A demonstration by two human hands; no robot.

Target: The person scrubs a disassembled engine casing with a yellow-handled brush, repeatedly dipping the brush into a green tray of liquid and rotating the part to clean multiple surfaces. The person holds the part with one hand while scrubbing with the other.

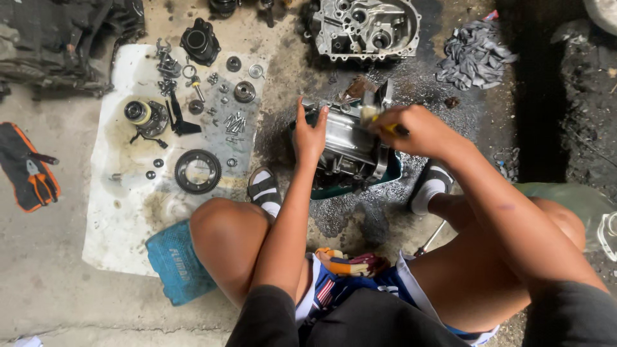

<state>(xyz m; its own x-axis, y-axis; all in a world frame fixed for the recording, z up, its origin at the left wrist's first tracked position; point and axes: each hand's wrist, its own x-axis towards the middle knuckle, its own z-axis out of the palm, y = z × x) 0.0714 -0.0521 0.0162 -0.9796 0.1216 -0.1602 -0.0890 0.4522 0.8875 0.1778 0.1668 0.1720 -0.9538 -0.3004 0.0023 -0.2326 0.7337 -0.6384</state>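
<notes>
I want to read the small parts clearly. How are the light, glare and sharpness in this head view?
Head view: soft, even daylight; small parts on the white sheet look sharp; wet glare on the oily floor; slight blur at the brush in the right hand; dark shadow along the right side.

A bare left hand rests on a grey cast-metal engine case, its surface dull and oil-smeared, while the right hand grips a brush with a glossy yellow handle. The rough concrete floor glistens black with oil around the case. At nine o'clock, steel gears and bolts shine dully on a stained white sheet. At one o'clock lies crumpled grey cloth.
</notes>
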